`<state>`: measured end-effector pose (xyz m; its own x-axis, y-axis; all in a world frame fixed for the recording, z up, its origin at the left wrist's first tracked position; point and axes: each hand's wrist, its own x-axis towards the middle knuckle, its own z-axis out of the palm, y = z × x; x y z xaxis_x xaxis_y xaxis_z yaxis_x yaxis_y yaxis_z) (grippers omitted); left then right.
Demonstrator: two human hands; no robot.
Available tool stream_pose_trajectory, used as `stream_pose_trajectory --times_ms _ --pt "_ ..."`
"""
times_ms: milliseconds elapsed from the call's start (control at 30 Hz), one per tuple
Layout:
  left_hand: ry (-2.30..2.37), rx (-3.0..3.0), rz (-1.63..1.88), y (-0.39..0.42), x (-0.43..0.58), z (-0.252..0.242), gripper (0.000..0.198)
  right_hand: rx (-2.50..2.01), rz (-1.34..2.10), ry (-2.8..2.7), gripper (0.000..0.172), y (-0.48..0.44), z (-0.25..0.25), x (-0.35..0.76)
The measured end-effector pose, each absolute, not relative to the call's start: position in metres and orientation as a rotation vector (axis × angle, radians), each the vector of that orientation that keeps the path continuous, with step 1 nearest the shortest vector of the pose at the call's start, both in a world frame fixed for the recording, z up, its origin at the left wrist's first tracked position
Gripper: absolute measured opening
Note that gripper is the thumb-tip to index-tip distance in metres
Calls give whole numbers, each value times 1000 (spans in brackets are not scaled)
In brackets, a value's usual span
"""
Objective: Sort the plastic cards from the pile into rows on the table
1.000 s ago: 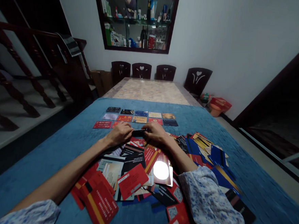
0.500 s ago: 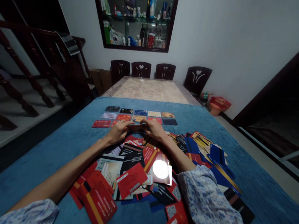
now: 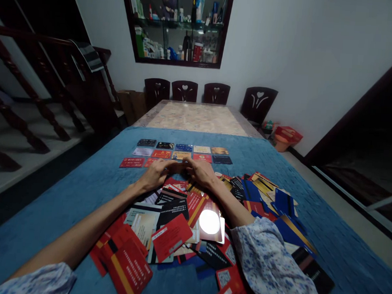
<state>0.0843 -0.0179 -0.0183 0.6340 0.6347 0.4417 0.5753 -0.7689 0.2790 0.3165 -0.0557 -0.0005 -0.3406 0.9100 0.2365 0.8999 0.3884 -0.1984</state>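
Both hands meet above the far edge of a heap of bank-style cards [image 3: 172,237]. My left hand [image 3: 154,174] pinches one end of a dark reddish card [image 3: 178,167], seen nearly edge-on between the fingers. At its other end, my right hand [image 3: 201,171] also has its fingers closed on it; the card's face is hidden. Just beyond the hands lie neat rows of cards, among them a black card [image 3: 165,146], a white-gold card [image 3: 201,149] and a dark blue card [image 3: 222,159]. Left of my left hand lies a red card [image 3: 132,162], with another red card [image 3: 150,162] partly hidden behind the fingers.
A blue cloth [image 3: 89,189] covers the near table, with bare stone-patterned tabletop [image 3: 198,116] beyond. More blue and gold cards [image 3: 284,202] spread under and right of my right forearm. Dark chairs [image 3: 217,93] stand at the far end, below a wall cabinet [image 3: 175,63].
The hands stay in nearly the same spot with the card between them. The card now shows less of its dark surface, and the fingers have shifted slightly closer together.
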Motion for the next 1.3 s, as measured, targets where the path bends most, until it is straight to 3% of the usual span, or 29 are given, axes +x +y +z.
stream_pose_trajectory --times_ms 733,1300 --pt "1187 2821 669 -21 88 -25 48 -1666 -44 -2408 57 -59 2 306" --pt "1198 2799 742 -17 87 -25 51 -1600 -109 -2376 54 -57 1 304"
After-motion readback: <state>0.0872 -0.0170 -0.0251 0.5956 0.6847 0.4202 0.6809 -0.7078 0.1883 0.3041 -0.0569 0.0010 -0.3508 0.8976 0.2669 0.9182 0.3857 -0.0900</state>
